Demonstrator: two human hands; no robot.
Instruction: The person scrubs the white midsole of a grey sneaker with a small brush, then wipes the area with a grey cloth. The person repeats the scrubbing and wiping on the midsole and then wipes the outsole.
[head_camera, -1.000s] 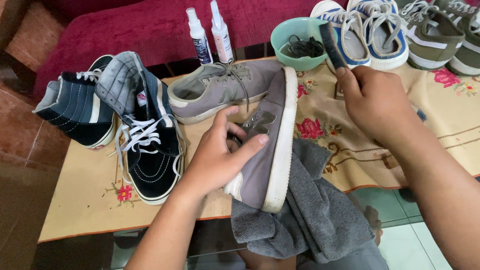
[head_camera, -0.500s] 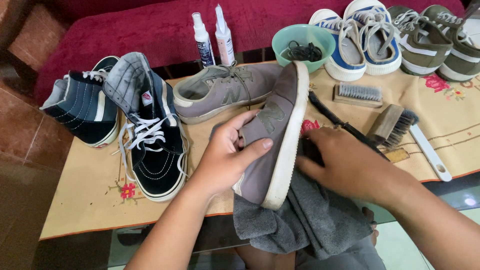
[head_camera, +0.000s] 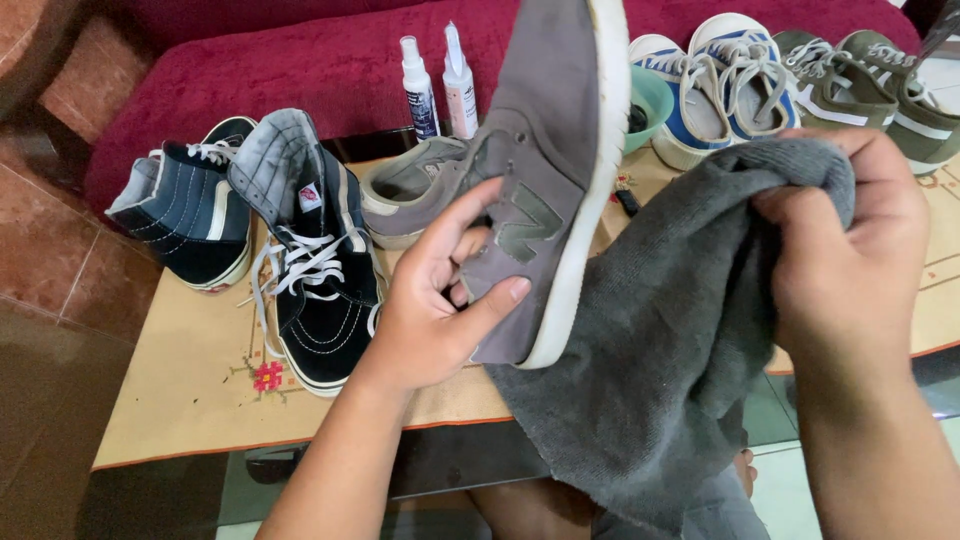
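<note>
The left hand (head_camera: 440, 300) grips the grey shoe (head_camera: 545, 170), toe pointing up in the middle. The right hand (head_camera: 850, 250) squeezes the grey cloth (head_camera: 660, 340) just right of it.

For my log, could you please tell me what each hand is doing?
Left hand: closed on the grey shoe.
Right hand: closed on the grey cloth.

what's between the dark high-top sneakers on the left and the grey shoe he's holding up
In the head view, a second grey shoe lies on the cloth there, behind the left hand gripping the raised grey shoe.
</note>
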